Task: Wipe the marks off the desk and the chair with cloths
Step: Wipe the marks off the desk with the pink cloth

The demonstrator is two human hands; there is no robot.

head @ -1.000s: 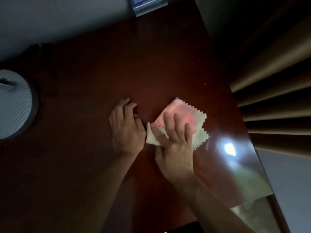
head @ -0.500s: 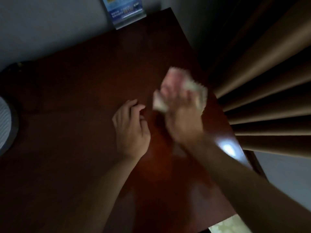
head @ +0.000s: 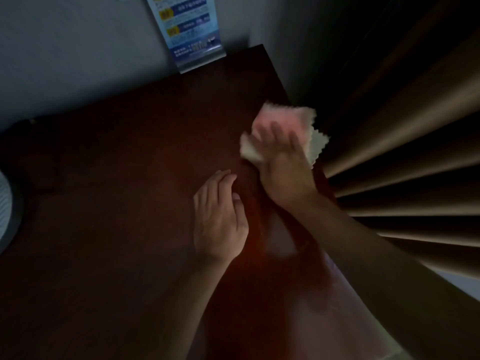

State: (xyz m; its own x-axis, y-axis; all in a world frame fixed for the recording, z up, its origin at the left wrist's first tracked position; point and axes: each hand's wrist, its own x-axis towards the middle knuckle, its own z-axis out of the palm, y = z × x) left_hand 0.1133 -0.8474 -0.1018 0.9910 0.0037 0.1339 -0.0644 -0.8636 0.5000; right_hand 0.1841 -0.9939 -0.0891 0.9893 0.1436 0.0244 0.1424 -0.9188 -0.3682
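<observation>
A dark reddish-brown desk [head: 135, 162] fills the view under dim light. My right hand [head: 284, 165] presses a folded pink and cream cloth [head: 280, 118] with zigzag edges flat against the desk near its right edge. The hand and cloth are blurred by motion. My left hand [head: 219, 219] rests palm down on the desk just left of and nearer than the right one, fingers together, holding nothing. No chair shows.
A blue printed card [head: 189, 32] leans against the grey wall at the desk's far edge. Brown curtain folds [head: 405, 157] hang right beside the desk's right edge. A round white object [head: 4, 203] sits at the far left edge.
My right hand has slid the cloth away from me and to the right, up to the desk's right edge. The left hand has stayed put.
</observation>
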